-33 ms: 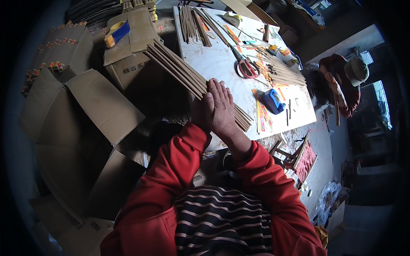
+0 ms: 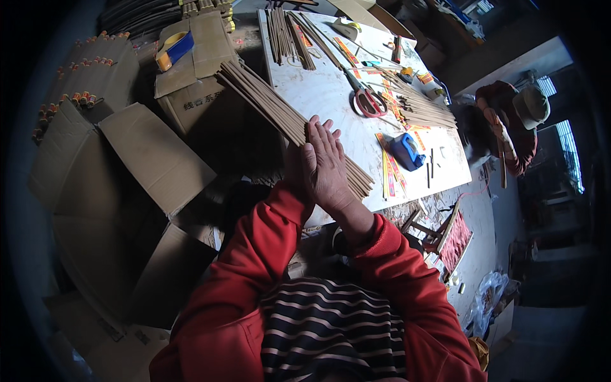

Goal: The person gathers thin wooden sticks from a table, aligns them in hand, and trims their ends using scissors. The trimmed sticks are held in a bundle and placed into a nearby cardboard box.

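A bundle of brown incense sticks [image 2: 267,105] lies slantwise between my two palms, over the near left edge of the table. My right hand [image 2: 328,169] rests on top, fingers stretched out and pressing the bundle from above. Beneath it is my left hand [image 2: 294,164], supporting the sticks; its fingers are mostly hidden by the bundle and the right hand. The sticks' far ends point up and left, while their near ends poke out past my right wrist. Red-handled scissors [image 2: 369,103] and a blue tape dispenser [image 2: 407,151] lie on the table to the right.
More incense sticks [image 2: 428,113] and red-yellow paper strips [image 2: 389,175] lie on the white table [image 2: 318,89]. An open cardboard box [image 2: 153,156] stands at left, beside a closed carton [image 2: 200,102] bearing a tape roll. Across the table, another person [image 2: 509,124] handles sticks. A stool [image 2: 455,242] stands at right.
The bundle has turned a little between my palms, and its upper-left ends sit closer together. My right hand has shifted slightly up and left across it.
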### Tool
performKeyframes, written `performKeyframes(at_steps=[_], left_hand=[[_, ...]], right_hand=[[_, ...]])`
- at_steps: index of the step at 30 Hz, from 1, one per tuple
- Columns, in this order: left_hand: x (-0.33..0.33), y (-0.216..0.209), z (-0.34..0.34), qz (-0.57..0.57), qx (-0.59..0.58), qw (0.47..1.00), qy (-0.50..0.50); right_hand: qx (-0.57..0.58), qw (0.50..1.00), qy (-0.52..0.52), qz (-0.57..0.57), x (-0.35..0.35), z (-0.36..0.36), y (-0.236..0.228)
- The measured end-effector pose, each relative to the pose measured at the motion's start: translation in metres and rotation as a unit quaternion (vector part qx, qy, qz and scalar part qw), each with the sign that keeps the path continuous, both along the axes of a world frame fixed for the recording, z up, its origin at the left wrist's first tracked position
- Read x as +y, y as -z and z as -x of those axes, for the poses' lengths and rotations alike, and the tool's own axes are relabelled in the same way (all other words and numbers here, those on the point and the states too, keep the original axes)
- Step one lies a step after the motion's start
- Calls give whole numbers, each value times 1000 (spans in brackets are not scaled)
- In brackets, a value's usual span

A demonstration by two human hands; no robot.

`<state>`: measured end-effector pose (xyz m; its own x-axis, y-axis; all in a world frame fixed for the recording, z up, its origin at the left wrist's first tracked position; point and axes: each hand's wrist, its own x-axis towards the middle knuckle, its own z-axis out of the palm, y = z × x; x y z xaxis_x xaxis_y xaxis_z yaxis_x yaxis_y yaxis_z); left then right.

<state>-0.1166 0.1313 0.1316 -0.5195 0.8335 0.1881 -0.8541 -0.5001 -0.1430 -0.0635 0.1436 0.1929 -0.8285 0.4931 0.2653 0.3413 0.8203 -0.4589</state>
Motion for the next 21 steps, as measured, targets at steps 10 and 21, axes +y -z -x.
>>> performKeyframes(at_steps=[10,21], left_hand=[[0,2,4,51,93,994,-13],[-12,-24,5,180,-10,984,0]], right_hand=[[-64,995,69,-31,15,11,-2],[-58,995,74,15,24,14,-3]])
